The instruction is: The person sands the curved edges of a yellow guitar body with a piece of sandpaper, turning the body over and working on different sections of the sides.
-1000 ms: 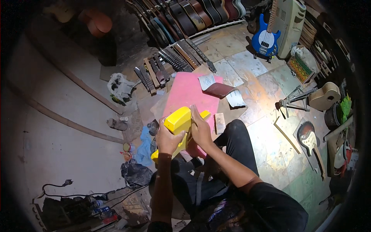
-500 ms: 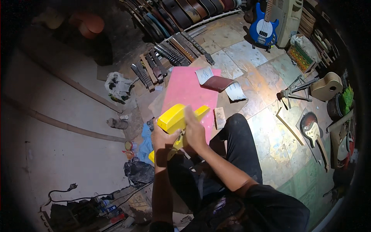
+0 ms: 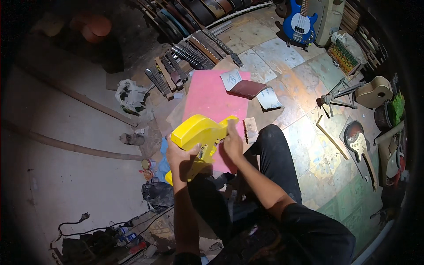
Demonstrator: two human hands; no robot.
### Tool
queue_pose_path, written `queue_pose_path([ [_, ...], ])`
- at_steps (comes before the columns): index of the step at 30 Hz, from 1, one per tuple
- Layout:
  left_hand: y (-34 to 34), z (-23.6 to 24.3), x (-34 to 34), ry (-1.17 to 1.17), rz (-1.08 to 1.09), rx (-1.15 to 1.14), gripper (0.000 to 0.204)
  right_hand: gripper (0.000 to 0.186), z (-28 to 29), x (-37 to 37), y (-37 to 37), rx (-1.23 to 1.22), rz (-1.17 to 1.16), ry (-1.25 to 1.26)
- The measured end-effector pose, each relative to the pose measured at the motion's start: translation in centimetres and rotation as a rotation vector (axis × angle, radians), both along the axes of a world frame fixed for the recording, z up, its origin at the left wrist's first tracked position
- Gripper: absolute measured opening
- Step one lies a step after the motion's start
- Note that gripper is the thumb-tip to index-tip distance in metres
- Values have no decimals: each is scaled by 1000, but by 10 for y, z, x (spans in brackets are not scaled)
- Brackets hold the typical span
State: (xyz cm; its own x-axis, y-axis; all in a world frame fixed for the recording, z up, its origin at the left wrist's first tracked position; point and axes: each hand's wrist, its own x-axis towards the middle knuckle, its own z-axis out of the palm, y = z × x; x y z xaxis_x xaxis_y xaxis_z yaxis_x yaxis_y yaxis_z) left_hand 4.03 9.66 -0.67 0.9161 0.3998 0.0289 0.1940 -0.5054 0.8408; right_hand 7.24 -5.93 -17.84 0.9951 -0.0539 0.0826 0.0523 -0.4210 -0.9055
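A yellow guitar body (image 3: pixel 194 129), tilted on edge over my lap, is between my hands. My left hand (image 3: pixel 180 157) is closed round its left side, thumb toward the middle. My right hand (image 3: pixel 233 142) has its fingers bent over the right-hand part near a projecting horn; what lies under those fingers is hidden. Beneath and beyond the body lies a pink board (image 3: pixel 207 92), with a curled sheet of red-brown sandpaper (image 3: pixel 245 89) at its top right. A small pale wooden block (image 3: pixel 250 130) lies beside the board by my right knee.
Guitar necks (image 3: pixel 194 57) lie on the floor ahead. A blue bass (image 3: pixel 298 26) stands at upper right, with a tripod-like stand (image 3: pixel 335 99) and a dark-edged guitar body (image 3: pixel 355 143) below. A blue cloth (image 3: pixel 163 157), cans (image 3: pixel 148 164) and a cable (image 3: pixel 75 221) are on the left.
The yellow body has moved left and turned a little flatter. My right hand has shifted right along it, toward the horn; my left hand moved slightly left with it.
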Motion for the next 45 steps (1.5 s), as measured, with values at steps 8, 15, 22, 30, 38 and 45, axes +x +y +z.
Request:
queue_pose_path([
  [8, 20, 8, 15, 120, 54, 172, 83, 69, 11, -2, 13, 12, -13, 207],
  [15, 13, 9, 20, 144, 98, 225, 82, 70, 20, -16, 30, 131, -15, 119],
  [22, 22, 11, 6, -17, 10, -65, 63, 66, 91, -19, 50, 120, 136, -39],
  [30, 44, -35, -1, -95, 32, -225, 47, 60, 132, -12, 55, 213, 258, -121],
  [38, 28, -13, -1, -16, 71, 103, 52, 61, 138, -17, 47, 113, 262, -195],
  [45, 38, -33, -5, -40, -30, 246, 49, 63, 143, -31, 55, 129, 273, -246],
])
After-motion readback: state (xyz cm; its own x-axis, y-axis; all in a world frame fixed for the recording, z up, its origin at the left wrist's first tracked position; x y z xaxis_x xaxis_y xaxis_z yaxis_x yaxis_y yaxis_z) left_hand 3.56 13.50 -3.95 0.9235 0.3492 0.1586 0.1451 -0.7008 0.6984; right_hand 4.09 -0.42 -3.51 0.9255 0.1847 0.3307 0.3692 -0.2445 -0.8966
